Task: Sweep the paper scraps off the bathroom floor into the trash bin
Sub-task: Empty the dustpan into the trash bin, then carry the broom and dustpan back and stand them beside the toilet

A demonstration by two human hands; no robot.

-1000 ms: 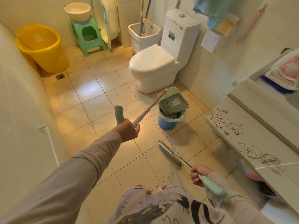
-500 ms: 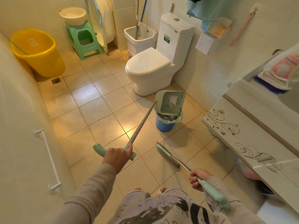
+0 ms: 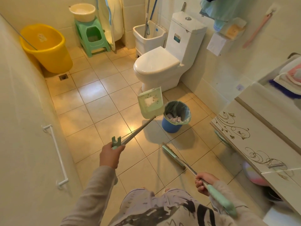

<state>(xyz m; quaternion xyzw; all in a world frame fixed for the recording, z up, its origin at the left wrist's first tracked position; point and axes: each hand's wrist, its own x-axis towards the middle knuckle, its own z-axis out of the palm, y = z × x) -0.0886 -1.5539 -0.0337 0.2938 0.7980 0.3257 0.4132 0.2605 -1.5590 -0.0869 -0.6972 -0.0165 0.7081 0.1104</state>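
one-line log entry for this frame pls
left hand: holds dustpan raised beside trash bin | right hand: holds broom, head on floor | bin: crumpled paper inside

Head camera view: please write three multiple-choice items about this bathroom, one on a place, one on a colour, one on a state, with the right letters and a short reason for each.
1. Where is the pale green plastic dustpan?
A. flat on the floor
B. held up beside the bin, on its left in the picture
C. on the toilet lid

2. What colour is the small round trash bin?
A. blue
B. red
C. black

3. What is the state of the white toilet?
A. lid up
B. lid closed
C. lid missing

Answers:
1 B, the left hand lifts it by its long handle.
2 A, its wall below the clear liner is blue.
3 B, the lid lies flat.
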